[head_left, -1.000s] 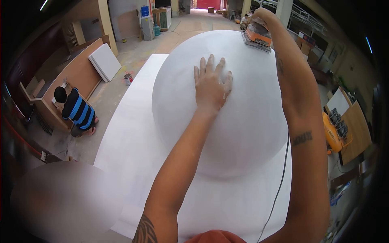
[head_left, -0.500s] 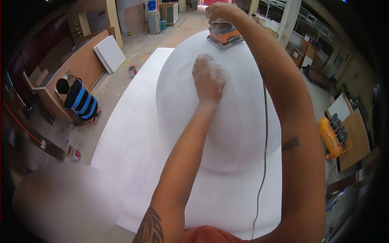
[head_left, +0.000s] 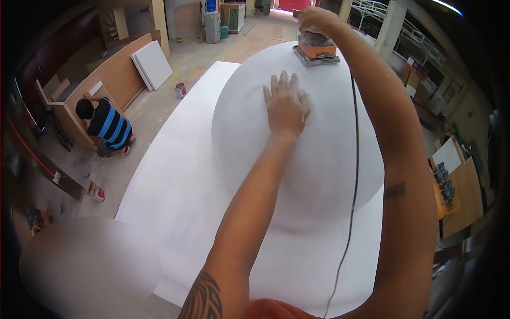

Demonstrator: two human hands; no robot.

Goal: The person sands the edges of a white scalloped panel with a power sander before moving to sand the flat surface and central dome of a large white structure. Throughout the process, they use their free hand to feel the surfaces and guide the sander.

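Note:
A large white rounded dome (head_left: 249, 138) rises from a flat white panel (head_left: 175, 175) in front of me. At the far edge of the dome, my right hand (head_left: 319, 24) grips an orange and grey power sander (head_left: 317, 51), its pad against the white surface. Dust coats my fingers. Lower and to the left, my left hand (head_left: 287, 106) lies palm down on the dome with its fingers spread. The sander's dark cord (head_left: 355, 175) trails over the dome and panel towards my body.
On the left, a person in a striped shirt (head_left: 110, 126) crouches by a wooden cabinet (head_left: 117, 74). White boards (head_left: 152, 65) lean there. Paint cans (head_left: 181, 90) stand on the floor. To the right sit a yellow compressor (head_left: 445, 199) and a wooden board (head_left: 465, 191).
The sander and my right hand have shifted right along the dome's far edge. My left hand has flattened and its fingers have spread. The whole view has shifted slightly.

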